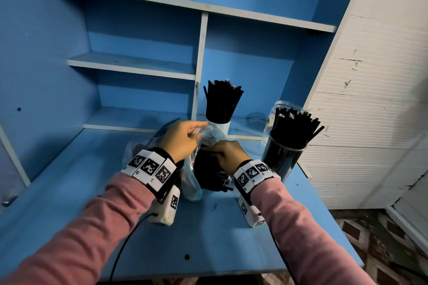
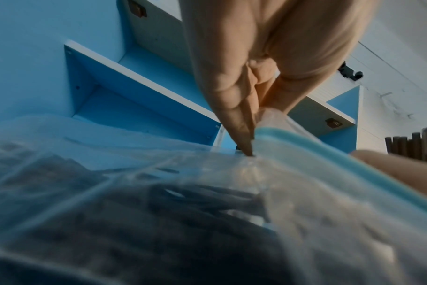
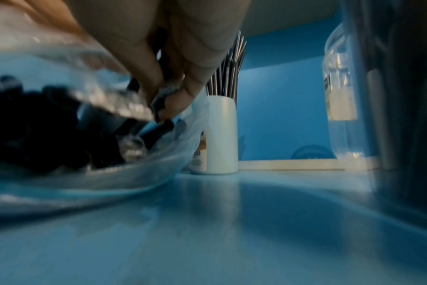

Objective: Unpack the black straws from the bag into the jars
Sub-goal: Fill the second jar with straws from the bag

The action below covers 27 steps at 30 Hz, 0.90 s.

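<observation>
A clear plastic bag [image 1: 190, 183] with a blue zip edge lies on the blue table [image 1: 208, 238], holding black straws [image 1: 208, 173]. My left hand [image 1: 183, 139] pinches the bag's upper edge [image 2: 276, 135] and lifts it. My right hand [image 1: 228, 155] reaches into the bag mouth, its fingers [image 3: 168, 92] curled round a bunch of straws [image 3: 159, 127]. A white jar [image 1: 220, 124] behind the hands stands full of black straws. A clear jar [image 1: 283, 157] at the right is also packed with them.
A second clear bag [image 1: 139, 146] lies behind my left wrist. A blue shelf unit [image 1: 199, 58] with white edges rises at the back. A white corrugated wall [image 1: 370, 99] stands to the right. The table's right edge is close to the clear jar.
</observation>
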Each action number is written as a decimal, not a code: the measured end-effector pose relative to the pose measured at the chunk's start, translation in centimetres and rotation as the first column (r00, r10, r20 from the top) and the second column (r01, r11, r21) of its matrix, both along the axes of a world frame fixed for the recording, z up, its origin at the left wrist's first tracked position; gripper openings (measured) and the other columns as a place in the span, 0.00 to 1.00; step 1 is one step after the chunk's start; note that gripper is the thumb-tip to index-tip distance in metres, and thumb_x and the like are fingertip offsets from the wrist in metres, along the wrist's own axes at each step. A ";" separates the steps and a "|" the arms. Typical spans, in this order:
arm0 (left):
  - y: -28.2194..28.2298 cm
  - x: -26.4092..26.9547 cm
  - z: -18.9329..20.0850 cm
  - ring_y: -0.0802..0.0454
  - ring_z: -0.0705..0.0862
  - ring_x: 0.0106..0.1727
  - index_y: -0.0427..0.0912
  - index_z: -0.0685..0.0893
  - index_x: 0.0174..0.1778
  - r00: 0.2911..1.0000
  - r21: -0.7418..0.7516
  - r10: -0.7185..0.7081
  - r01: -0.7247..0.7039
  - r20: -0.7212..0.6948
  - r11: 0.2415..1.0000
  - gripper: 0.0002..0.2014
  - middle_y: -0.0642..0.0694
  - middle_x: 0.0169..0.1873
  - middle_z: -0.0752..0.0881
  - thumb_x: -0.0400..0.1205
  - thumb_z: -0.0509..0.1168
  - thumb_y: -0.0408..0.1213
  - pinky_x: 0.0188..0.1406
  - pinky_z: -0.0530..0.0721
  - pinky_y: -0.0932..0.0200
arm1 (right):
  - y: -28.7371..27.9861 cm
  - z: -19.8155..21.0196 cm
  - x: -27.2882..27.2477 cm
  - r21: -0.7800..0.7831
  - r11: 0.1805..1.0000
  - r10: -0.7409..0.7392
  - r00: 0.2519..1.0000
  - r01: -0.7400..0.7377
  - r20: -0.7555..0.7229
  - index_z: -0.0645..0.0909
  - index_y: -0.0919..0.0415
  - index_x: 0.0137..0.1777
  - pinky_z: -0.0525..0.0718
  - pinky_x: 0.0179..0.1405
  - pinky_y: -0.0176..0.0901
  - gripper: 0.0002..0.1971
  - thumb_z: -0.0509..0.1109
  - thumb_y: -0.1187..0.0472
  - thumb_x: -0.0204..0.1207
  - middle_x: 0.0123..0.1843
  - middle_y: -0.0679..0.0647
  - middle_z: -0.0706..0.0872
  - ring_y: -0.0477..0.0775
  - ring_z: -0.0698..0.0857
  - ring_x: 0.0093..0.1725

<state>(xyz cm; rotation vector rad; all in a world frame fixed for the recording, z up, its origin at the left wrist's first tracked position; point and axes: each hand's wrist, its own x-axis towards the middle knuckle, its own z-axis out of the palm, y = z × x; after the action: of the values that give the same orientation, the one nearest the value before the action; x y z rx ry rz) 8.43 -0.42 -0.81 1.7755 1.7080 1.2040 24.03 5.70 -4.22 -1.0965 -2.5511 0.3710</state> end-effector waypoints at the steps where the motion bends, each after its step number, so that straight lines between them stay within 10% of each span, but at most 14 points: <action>1: -0.1 0.1 0.0 0.54 0.80 0.69 0.45 0.80 0.71 1.000 0.002 0.009 -0.009 -0.025 1.000 0.19 0.49 0.68 0.82 0.84 0.63 0.28 0.58 0.71 0.72 | 0.0 0.1 0.1 0.006 1.000 -0.007 1.000 0.007 0.000 0.84 0.54 0.65 0.71 0.65 0.36 0.23 0.60 0.75 0.76 0.63 0.58 0.86 0.61 0.82 0.63; 9: -0.1 1.0 -0.2 0.54 0.83 0.50 0.47 0.80 0.71 0.988 0.031 0.046 -0.041 -0.144 0.999 0.20 0.48 0.58 0.84 0.83 0.63 0.28 0.46 0.69 0.75 | -0.6 2.8 3.4 0.031 0.998 -0.055 0.998 0.054 0.031 0.86 0.56 0.63 0.69 0.54 0.27 0.18 0.63 0.73 0.80 0.57 0.58 0.89 0.60 0.84 0.58; 14: 0.5 2.1 0.2 0.44 0.73 0.74 0.44 0.75 0.74 0.951 0.146 -0.101 0.149 -0.293 0.978 0.32 0.42 0.73 0.74 0.72 0.71 0.27 0.74 0.67 0.57 | -1.9 5.8 6.0 0.063 0.991 -0.121 0.988 0.115 0.096 0.86 0.50 0.62 0.81 0.57 0.47 0.21 0.63 0.73 0.79 0.54 0.56 0.90 0.59 0.86 0.54; 19: 1.2 5.0 0.1 0.46 0.62 0.82 0.51 0.61 0.82 0.806 -0.067 -0.198 0.194 -0.558 0.979 0.42 0.48 0.80 0.67 0.73 0.74 0.41 0.82 0.46 0.43 | -3.4 8.4 7.2 0.166 0.981 -0.123 0.979 0.096 0.165 0.86 0.48 0.63 0.80 0.60 0.50 0.23 0.62 0.73 0.77 0.56 0.55 0.89 0.59 0.85 0.56; 24: 2.6 6.0 -0.4 0.41 0.83 0.57 0.42 0.79 0.65 0.879 0.102 -0.223 0.291 -0.421 0.951 0.24 0.44 0.54 0.87 0.73 0.74 0.36 0.58 0.78 0.49 | -4.4 10.7 7.9 0.258 0.961 -0.156 0.967 0.101 0.200 0.87 0.44 0.59 0.84 0.50 0.48 0.25 0.60 0.72 0.74 0.46 0.54 0.89 0.58 0.84 0.47; 27: 2.6 7.6 0.9 0.50 0.81 0.35 0.48 0.80 0.41 0.946 0.113 -0.182 0.218 -0.267 0.969 0.05 0.47 0.30 0.81 0.83 0.66 0.40 0.35 0.74 0.61 | -5.5 12.3 8.4 0.284 0.955 -0.108 0.992 0.083 0.072 0.88 0.45 0.56 0.83 0.53 0.49 0.25 0.61 0.72 0.71 0.48 0.50 0.90 0.56 0.85 0.49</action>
<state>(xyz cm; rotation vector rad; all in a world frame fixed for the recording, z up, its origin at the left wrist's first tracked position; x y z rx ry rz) 16.00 2.15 0.06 2.2140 1.5561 1.0695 32.43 0.19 8.07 -1.1420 -2.5128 -0.0648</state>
